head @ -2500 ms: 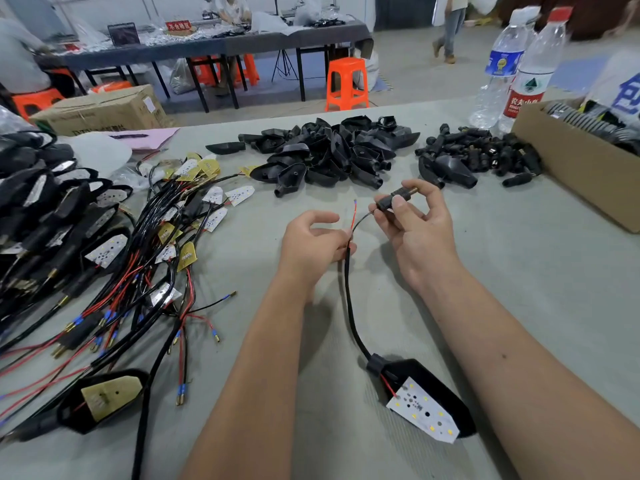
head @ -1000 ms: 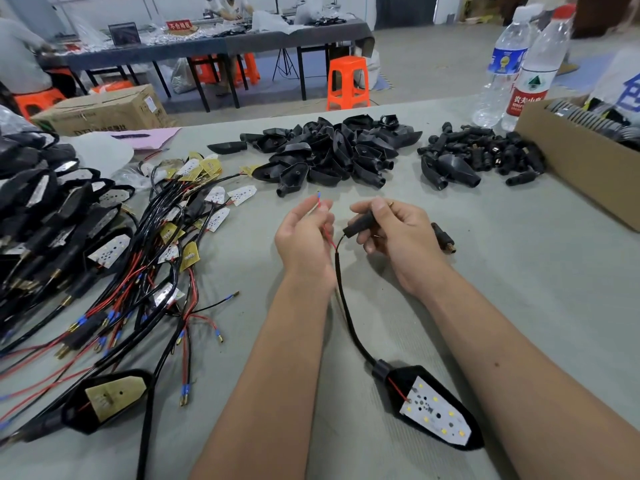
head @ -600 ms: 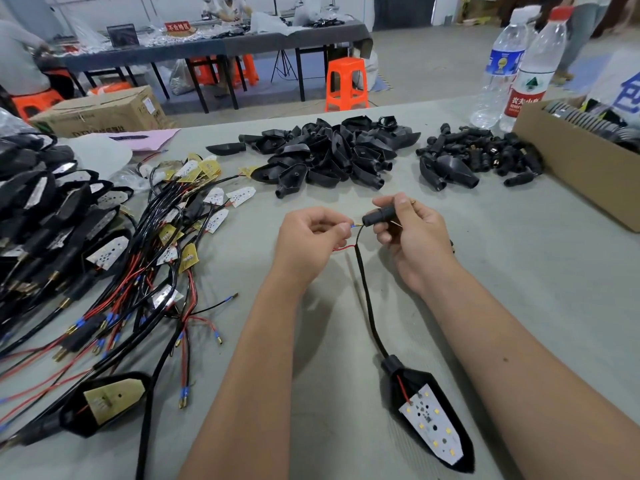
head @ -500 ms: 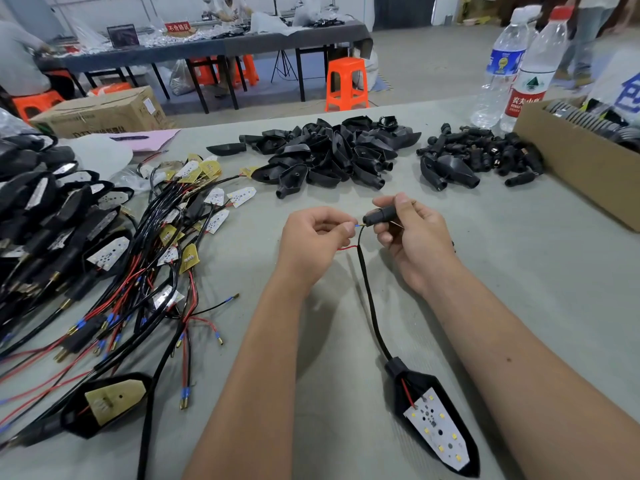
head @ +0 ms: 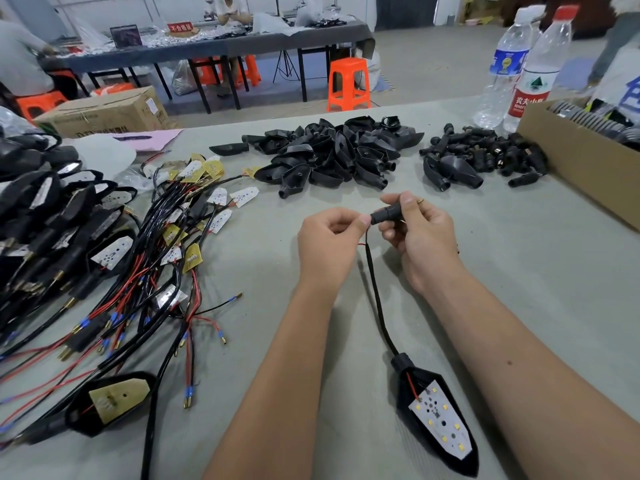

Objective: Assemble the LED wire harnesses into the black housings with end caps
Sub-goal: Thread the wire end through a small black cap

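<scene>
My right hand (head: pixel 419 237) pinches a small black end cap (head: pixel 386 213) above the table's middle. My left hand (head: pixel 329 240) pinches the wire ends right at the cap's left opening; a bit of red wire (head: pixel 362 244) shows below. The black sleeved cable (head: pixel 375 296) runs down to a black pointed housing (head: pixel 436 414) with a white LED board inside, lying near the front edge. Loose harnesses (head: pixel 166 258) lie tangled at left. A heap of empty black housings (head: pixel 332 150) and a pile of end caps (head: pixel 485 157) lie at the back.
Finished black units (head: pixel 38 209) are stacked at far left. A cardboard box (head: pixel 585 157) stands at right, with two water bottles (head: pixel 519 64) behind it. Another housing with a yellow board (head: pixel 114 400) lies front left. Bare grey tabletop (head: pixel 536 289) stretches right of my arms.
The hands came together: the left hand brought the wire ends up to the cap's opening and the right hand turned the cap level. The housing on the table swung round and shifted.
</scene>
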{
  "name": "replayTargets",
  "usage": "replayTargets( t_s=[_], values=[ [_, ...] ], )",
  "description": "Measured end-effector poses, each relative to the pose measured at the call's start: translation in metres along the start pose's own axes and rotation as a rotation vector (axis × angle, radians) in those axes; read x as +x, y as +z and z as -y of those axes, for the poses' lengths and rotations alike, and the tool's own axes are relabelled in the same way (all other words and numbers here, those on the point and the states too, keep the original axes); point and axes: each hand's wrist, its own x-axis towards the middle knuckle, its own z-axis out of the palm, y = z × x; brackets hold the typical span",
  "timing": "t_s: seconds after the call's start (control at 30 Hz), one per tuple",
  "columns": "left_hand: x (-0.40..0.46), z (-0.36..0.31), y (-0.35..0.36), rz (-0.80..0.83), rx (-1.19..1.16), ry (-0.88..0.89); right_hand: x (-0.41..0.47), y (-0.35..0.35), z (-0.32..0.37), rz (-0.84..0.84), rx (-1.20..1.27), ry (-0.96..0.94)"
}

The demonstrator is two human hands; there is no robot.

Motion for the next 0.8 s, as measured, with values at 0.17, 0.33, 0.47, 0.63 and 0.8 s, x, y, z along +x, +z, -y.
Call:
replayTargets(
  t_s=[0.17, 0.33, 0.47, 0.63, 0.8],
  values=[
    [0.0050, 0.0007, -0.0033, 0.020, -0.166, -0.099, 0.0013, -0.0012, 0.0025, -0.053, 0.089, 0.026],
    [0.0049, 0.0028, -0.0073, -0.129, -0.372, -0.172, 0.0014, -0.0006, 0.0032, -0.051, 0.112, 0.039],
    [0.0051, 0.0049, -0.0072, -0.076, -0.167, -0.053, 0.0012, -0.0014, 0.0030, -0.023, 0.089, 0.025],
    [0.0026, 0.0020, -0.0015, -0.011, 0.161, 0.185, -0.0007, -0.0005, 0.0014, 0.040, 0.015, 0.004],
    [0.0007, 0.0036, -0.0004, -0.091, 0.016, 0.074, -0.0003, -0.0011, 0.0023, 0.056, 0.071, 0.023]
  ],
)
